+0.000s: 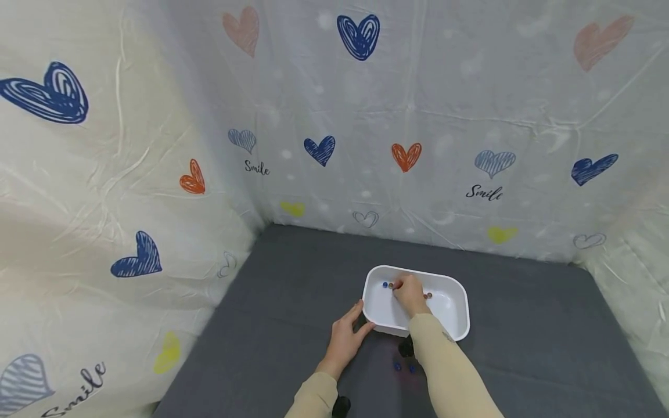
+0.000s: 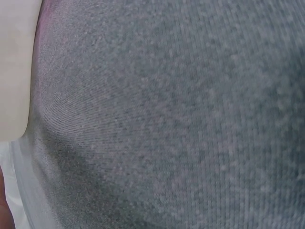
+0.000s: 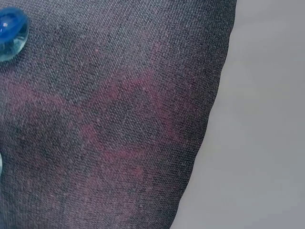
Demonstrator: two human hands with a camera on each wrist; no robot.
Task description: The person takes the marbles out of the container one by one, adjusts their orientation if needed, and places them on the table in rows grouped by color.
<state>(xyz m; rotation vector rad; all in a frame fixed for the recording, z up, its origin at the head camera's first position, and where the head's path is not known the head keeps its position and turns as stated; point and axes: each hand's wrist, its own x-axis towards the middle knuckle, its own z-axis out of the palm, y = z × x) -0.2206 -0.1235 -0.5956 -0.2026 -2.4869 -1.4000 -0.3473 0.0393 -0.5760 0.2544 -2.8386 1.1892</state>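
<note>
A white tray (image 1: 453, 310) stands on the dark grey cloth. My left hand (image 1: 345, 339) rests at its near left corner, fingers along the left side and thumb against the front. My right hand (image 1: 410, 293) reaches down inside the tray with fingers bent; its blurred fingertips leave me unable to tell whether a marble is between them. A blue marble (image 1: 385, 285) and an amber one (image 1: 391, 285) lie just left of those fingertips. Two brownish marbles, one farther right (image 1: 430, 295), sit beyond the hand. The tray's wall (image 2: 14, 67) also shows in the left wrist view.
Two blue marbles, the left one (image 1: 398, 367) and the right one (image 1: 412, 369), lie on the cloth (image 1: 303, 278) before the tray. One clear-and-blue marble (image 3: 13, 31) appears up close in the right wrist view. White curtains (image 1: 444, 116) with printed hearts border the back and sides.
</note>
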